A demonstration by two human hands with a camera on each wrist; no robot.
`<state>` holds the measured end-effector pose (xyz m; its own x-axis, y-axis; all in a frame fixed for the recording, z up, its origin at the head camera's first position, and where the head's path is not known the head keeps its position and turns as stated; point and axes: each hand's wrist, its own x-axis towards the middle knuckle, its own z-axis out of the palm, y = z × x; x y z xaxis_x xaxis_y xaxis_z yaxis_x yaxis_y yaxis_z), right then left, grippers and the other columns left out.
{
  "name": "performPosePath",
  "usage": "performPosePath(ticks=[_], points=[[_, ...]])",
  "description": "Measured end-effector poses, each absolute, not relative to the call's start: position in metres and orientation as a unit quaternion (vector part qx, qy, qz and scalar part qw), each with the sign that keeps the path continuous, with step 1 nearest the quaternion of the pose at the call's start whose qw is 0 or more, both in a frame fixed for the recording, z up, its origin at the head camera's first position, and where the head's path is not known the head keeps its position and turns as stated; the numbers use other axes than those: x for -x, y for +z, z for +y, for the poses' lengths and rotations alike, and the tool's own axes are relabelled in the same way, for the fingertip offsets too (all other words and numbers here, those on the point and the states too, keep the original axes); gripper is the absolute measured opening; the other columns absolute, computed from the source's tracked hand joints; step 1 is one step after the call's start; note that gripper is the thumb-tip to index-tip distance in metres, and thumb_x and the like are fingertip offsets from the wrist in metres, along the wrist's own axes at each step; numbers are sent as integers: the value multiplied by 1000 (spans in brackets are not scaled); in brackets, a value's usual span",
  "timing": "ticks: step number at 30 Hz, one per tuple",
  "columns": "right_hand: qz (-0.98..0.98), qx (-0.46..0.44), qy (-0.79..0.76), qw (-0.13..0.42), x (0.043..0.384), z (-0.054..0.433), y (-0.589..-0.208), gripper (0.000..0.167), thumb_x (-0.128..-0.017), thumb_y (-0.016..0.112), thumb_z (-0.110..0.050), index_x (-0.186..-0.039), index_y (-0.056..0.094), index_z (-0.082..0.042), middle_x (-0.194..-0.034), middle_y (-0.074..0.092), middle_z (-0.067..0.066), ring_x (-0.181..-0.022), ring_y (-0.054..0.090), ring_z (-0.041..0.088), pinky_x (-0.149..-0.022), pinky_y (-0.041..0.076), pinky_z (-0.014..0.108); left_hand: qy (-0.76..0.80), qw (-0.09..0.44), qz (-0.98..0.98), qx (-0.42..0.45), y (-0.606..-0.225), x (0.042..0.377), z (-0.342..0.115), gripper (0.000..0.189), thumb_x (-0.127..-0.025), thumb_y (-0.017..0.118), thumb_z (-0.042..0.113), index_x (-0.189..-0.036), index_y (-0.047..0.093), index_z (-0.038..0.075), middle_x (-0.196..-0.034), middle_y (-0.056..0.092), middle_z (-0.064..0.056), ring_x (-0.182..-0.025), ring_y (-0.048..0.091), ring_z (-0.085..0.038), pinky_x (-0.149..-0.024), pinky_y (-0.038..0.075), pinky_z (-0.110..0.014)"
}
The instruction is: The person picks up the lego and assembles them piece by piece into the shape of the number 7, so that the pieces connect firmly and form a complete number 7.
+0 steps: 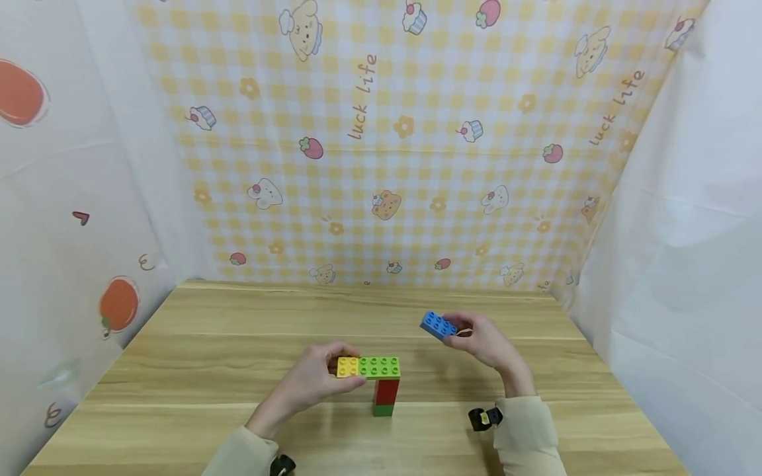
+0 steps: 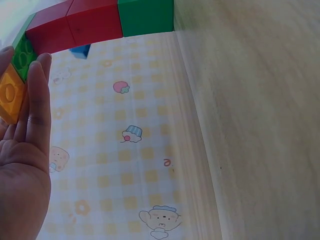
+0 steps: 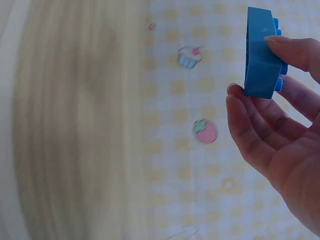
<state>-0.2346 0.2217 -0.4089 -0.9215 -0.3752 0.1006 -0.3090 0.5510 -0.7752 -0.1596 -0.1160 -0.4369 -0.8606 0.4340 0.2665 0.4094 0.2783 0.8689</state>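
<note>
A tower of toy building bricks stands on the table, with a dark green brick at the bottom. Two red bricks are stacked above it. A lime green brick lies across the top and overhangs to the left. My left hand grips a yellow brick at that overhanging end, thumb in front and fingers behind. Off to the right, my right hand pinches a blue brick above the table. In the right wrist view the blue brick's studs face towards the palm.
The wooden table ends at a yellow checked cloth behind. White cloths hang at the left and right. Black wrist cameras sit by both sleeves.
</note>
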Motion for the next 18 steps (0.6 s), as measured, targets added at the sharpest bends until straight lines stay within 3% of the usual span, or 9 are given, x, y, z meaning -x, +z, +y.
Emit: performPosePath(ticks=[11,18], points=[[852,259,-454,38,218,198,-386,43,-89,73,-16,-127,60,-1,-112,64,14,-95,63,25,-78,54,32,539,12,800,-263,-437,160,-117,37,-86,78,22,-113,65,1,-84,66,0,-66,59,-11,-56,50,-24],[838,285,-465,27,206,183,-376,42,-88,74,-17,-126,62,-5,-116,63,11,-95,63,23,-79,54,31,530,8,806,-263,-439,162,-115,37,-86,78,26,-113,66,4,-84,67,2,-67,61,-12,-56,52,-25]])
